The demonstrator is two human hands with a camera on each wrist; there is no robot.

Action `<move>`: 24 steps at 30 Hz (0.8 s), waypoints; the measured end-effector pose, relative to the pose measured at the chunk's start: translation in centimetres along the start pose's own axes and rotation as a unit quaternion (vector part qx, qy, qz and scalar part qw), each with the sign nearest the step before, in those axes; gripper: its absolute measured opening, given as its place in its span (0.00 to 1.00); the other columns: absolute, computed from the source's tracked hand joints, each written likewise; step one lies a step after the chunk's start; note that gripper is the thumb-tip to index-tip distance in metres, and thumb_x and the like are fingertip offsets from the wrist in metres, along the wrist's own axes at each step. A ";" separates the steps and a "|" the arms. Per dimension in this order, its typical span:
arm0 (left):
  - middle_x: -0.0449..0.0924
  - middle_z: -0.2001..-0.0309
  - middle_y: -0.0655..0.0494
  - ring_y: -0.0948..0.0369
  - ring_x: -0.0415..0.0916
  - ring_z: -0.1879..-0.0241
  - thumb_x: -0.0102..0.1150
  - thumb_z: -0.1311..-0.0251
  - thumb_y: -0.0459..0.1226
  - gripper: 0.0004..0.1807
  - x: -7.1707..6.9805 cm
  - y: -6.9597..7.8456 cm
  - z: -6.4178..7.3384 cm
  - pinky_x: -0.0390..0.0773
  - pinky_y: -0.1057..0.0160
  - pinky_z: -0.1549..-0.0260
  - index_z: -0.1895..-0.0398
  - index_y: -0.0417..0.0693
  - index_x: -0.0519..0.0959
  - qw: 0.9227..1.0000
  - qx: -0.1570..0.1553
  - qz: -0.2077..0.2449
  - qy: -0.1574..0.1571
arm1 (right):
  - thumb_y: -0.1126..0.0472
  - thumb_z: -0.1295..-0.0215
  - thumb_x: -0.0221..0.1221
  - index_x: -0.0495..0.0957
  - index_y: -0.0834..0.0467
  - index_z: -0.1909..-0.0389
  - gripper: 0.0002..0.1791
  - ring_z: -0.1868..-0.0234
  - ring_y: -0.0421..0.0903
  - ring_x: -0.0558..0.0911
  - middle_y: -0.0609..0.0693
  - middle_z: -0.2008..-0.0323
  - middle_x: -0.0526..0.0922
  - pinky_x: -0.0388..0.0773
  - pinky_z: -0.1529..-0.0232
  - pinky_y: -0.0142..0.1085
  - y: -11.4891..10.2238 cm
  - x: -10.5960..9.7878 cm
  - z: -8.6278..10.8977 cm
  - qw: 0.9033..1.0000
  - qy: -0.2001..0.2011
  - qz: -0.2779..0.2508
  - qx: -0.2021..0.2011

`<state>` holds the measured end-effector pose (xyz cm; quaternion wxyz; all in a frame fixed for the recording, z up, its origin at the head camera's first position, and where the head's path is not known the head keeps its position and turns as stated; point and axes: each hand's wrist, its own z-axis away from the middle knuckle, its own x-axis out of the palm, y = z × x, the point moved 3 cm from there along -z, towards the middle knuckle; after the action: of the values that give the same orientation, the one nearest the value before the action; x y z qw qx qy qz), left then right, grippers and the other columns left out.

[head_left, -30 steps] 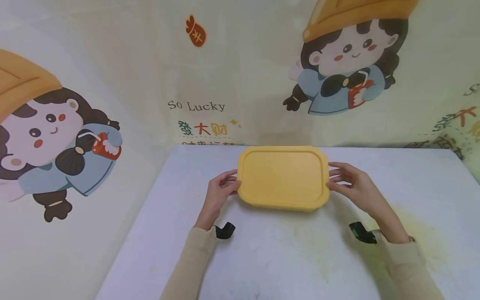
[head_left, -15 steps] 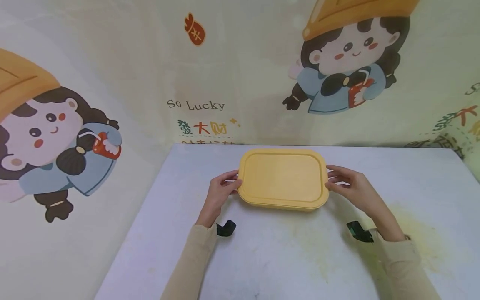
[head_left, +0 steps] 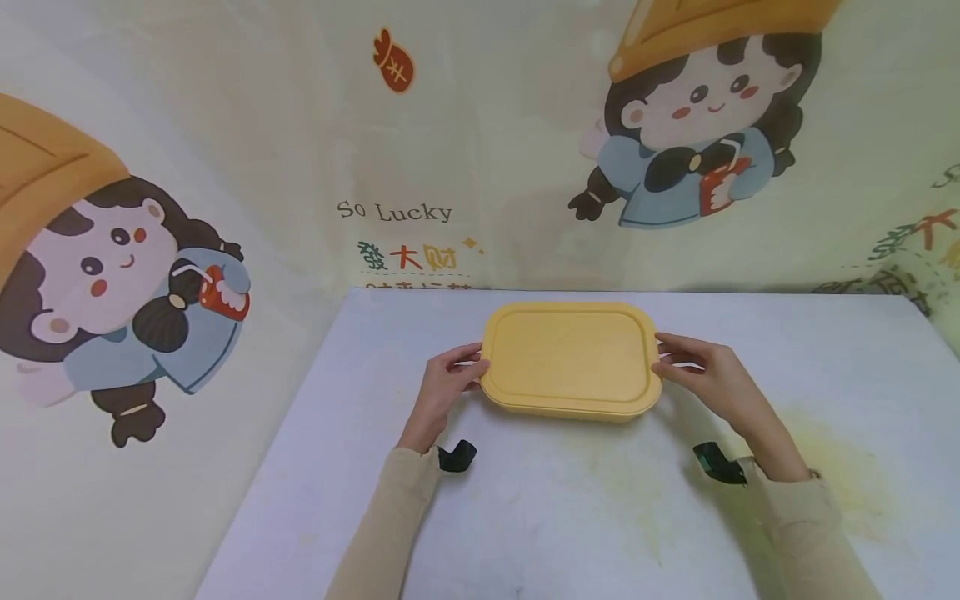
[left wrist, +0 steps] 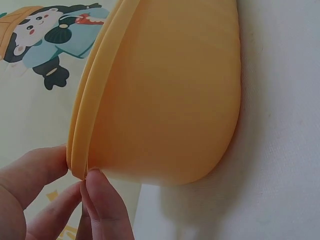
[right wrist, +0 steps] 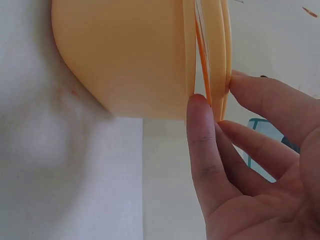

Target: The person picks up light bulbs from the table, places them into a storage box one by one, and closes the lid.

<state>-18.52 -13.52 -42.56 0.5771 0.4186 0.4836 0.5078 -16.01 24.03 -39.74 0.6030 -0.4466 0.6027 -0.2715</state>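
A yellow rectangular food container (left wrist: 170, 95) with rounded corners stands on the table, topped by a flat yellow lid (head_left: 570, 354) with a raised border. My left hand (head_left: 444, 383) pinches the lid's left short edge, fingertips right at the seam in the left wrist view. At the opposite short edge, my right hand (head_left: 708, 375) pinches the lid (right wrist: 220, 55) between thumb and fingers. A narrow wedge-shaped gap shows between lid and container rim (right wrist: 189, 60) on that side, with one fingertip at its end. The container's inside is hidden.
The white table (head_left: 570, 517) has faint yellowish stains towards the right. Behind it and at the left hang pale printed sheets (head_left: 517, 150) with cartoon figures. Dark curved pieces (head_left: 457, 457) jut from both cuffs.
The lid's far edge has sunk slightly lower in the head view, with both hands staying at its short edges. The left hand has shifted a little to the right.
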 end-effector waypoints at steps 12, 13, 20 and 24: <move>0.80 0.53 0.50 0.63 0.80 0.65 0.69 0.40 0.38 0.21 0.1 -0.6 0.0 0.85 0.59 0.62 0.44 0.45 0.82 1.000 -0.004 -0.007 -0.005 | 0.58 0.33 0.64 0.71 0.66 0.34 0.30 0.57 0.22 0.78 0.66 0.49 0.82 0.73 0.55 0.15 0.4 0.0 0.0 1.000 -0.007 0.002 0.030; 0.80 0.53 0.50 0.63 0.80 0.65 0.69 0.40 0.38 0.20 0.2 -0.6 0.0 0.85 0.59 0.62 0.44 0.45 0.82 1.000 -0.004 -0.006 -0.005 | 0.58 0.33 0.64 0.71 0.66 0.34 0.30 0.57 0.23 0.78 0.66 0.49 0.82 0.73 0.55 0.15 0.5 0.0 0.1 0.999 -0.007 0.001 0.031; 0.81 0.53 0.50 0.62 0.80 0.65 0.69 0.41 0.38 0.21 0.4 -0.9 -0.2 0.84 0.63 0.65 0.44 0.45 0.82 1.000 -0.006 0.011 -0.017 | 0.59 0.33 0.64 0.71 0.67 0.34 0.29 0.58 0.21 0.77 0.66 0.48 0.81 0.73 0.56 0.14 0.3 -0.3 0.4 0.999 0.001 0.006 0.032; 0.82 0.53 0.50 0.62 0.80 0.64 0.69 0.41 0.38 0.20 0.1 -0.9 -0.2 0.83 0.63 0.65 0.45 0.46 0.82 1.000 -0.002 0.013 -0.009 | 0.59 0.33 0.64 0.72 0.68 0.36 0.28 0.59 0.24 0.79 0.63 0.49 0.82 0.76 0.58 0.18 0.4 0.0 0.0 0.999 -0.008 -0.002 0.033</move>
<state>-18.56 -13.52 -43.45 0.5757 0.4277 0.4720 0.5127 -16.14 24.19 -40.14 0.6219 -0.4298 0.5876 -0.2885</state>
